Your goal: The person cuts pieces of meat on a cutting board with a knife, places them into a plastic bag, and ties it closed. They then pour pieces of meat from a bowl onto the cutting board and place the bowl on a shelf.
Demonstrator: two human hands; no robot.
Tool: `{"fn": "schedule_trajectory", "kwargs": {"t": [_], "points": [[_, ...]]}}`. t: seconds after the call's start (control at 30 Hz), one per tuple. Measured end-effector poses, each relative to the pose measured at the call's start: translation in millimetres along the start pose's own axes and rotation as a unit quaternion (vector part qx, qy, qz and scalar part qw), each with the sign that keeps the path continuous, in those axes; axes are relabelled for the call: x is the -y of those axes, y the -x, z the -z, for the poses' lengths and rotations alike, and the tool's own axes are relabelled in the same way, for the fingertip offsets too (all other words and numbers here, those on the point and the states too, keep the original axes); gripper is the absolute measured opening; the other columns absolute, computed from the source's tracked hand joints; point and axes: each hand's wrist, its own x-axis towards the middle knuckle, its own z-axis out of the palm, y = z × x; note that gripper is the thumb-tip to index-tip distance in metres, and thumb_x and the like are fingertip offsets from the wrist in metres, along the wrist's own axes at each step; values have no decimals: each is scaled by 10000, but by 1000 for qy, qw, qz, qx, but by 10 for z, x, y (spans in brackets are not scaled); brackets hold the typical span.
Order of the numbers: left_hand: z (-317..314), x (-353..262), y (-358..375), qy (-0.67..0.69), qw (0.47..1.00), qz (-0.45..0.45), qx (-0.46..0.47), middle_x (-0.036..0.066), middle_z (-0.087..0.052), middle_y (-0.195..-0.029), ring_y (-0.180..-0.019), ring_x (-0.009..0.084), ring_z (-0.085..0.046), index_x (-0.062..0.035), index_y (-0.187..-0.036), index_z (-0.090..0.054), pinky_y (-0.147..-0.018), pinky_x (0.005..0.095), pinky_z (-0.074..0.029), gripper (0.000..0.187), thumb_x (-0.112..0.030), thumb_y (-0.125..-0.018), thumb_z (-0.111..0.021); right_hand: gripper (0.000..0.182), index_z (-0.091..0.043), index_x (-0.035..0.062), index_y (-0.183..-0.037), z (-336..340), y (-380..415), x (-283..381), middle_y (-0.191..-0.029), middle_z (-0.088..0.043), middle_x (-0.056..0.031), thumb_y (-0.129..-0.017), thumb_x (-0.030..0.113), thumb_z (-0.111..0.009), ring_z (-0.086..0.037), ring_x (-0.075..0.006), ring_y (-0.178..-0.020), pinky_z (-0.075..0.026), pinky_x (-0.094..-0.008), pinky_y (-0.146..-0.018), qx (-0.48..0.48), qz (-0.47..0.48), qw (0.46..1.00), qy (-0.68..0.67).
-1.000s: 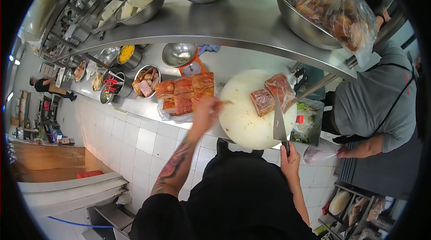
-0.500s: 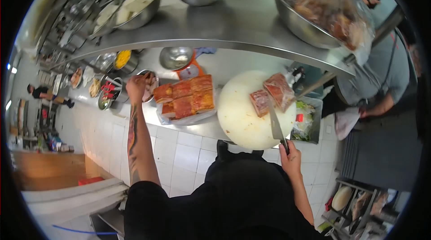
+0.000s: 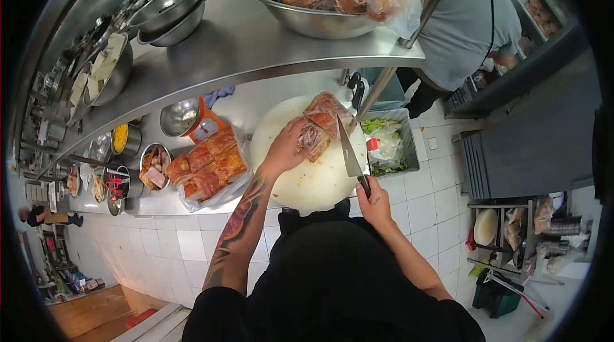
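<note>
My left hand (image 3: 286, 148) lies on a slab of roast pork (image 3: 313, 140) on the round white cutting board (image 3: 300, 179), fingers pressed over the meat. A second, larger slab (image 3: 325, 111) rests just beyond it at the board's far edge. My right hand (image 3: 373, 203) grips the handle of a cleaver (image 3: 349, 153), whose blade stands upright just right of the nearer slab.
A stack of roast pork pieces (image 3: 208, 166) lies on plastic left of the board. Small metal bowls (image 3: 155, 166) and a scale bowl (image 3: 179, 117) line the counter. A tray of greens (image 3: 384, 143) sits right of the board. A person in grey (image 3: 467, 19) stands beyond the shelf.
My left hand came back from the small bowl at the left and now rests on the nearer slab. The cleaver stays beside the meat. The view has swung right.
</note>
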Motion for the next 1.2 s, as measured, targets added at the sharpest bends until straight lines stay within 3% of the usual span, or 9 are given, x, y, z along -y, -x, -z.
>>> {"fn": "schedule_trajectory", "kwargs": {"t": [0.17, 0.2, 0.27, 0.37, 0.5, 0.7, 0.77, 0.9, 1.2], "points": [[373, -420, -10, 16, 930, 295, 216, 249, -493, -1546, -1425, 432, -487, -12, -1554, -470, -1197, 467, -422, 798, -224, -873, -828, 364, -619, -4, -1308, -13, 5, -81, -868, -734, -282, -1052, 250, -664, -728, -494, -805, -558, -528, -704, 16, 8, 1000, 12], [356, -376, 43, 15, 930, 295, 220, 249, -493, -1546, -1425, 432, -487, -12, -1554, -470, -1197, 467, -422, 798, -224, -873, -828, 364, -619, -4, -1308, -2, 4, -86, -868, -734, -282, -1052, 250, -664, -728, -494, -805, -558, -528, -704, 14, 4, 1000, 10], [258, -186, 169, -56, 986, 52, 146, 255, -471, -1552, -1415, 438, -488, -24, -1595, -433, -1196, 466, -417, 870, -240, -858, -840, 364, -614, 0, -1313, 19, -24, -77, -860, -732, -280, -1052, 249, -662, -723, -499, -798, -555, -540, -706, 18, 3, 1000, -9], [52, 75, 76, 120, 973, 13, 198, 240, -471, -1555, -1426, 426, -479, -37, -1619, -408, -1217, 463, -400, 938, -194, -814, -863, 352, -616, 14, -1308, 40, -50, -115, -850, -732, -273, -1054, 255, -657, -718, -504, -794, -557, -539, -704, 26, 3, 1000, -10], [-56, 102, 162, 79, 965, 59, 244, 227, -478, -1544, -1457, 402, -456, -60, -1635, -402, -1246, 457, -371, 971, -97, -777, -855, 332, -622, 34, -1296, 49, -59, -109, -842, -734, -264, -1061, 267, -644, -717, -502, -788, -556, -544, -700, 12, 15, 1000, 16], [-347, 13, 623, 218, 967, 123, 54, 240, -565, -1423, -1276, 428, -566, -62, -1608, -481, -1139, 461, -450, 810, -83, -851, -768, 304, -587, 63, -1270, 21, 1, -115, -806, -720, -225, -1074, 290, -630, -713, -464, -767, -541, -555, -696, 18, 17, 1000, 16], [-338, -104, 657, 18, 995, 92, -17, 246, -580, -1392, -1242, 417, -589, -58, -1566, -549, -1083, 443, -487, 668, -86, -917, -701, 312, -582, 58, -1269, 25, 10, -95, -803, -724, -215, -1072, 295, -634, -718, -456, -773, -543, -554, -698, 11, 11, 1000, 22], [-275, -225, 478, -34, 993, 77, -78, 203, -718, -1096, -969, 383, -703, -42, -1366, -716, -865, 420, -572, 402, -114, -972, -677, 322, -578, 53, -1278, 22, 19, -62, -817, -735, -219, -1067, 288, -638, -718, -465, -780, -546, -560, -704, 21, 14, 999, 24], [-133, 296, 152, -6, 983, 184, 11, 158, -724, -806, -680, 250, -689, -9, -989, -734, -664, 364, -535, 172, -172, -1023, -692, 348, -587, 54, -1316, -38, 13, -86, -837, -738, -255, -1060, 285, -636, -721, -490, -797, -554, -569, -720, 18, 16, 999, 40]]}}
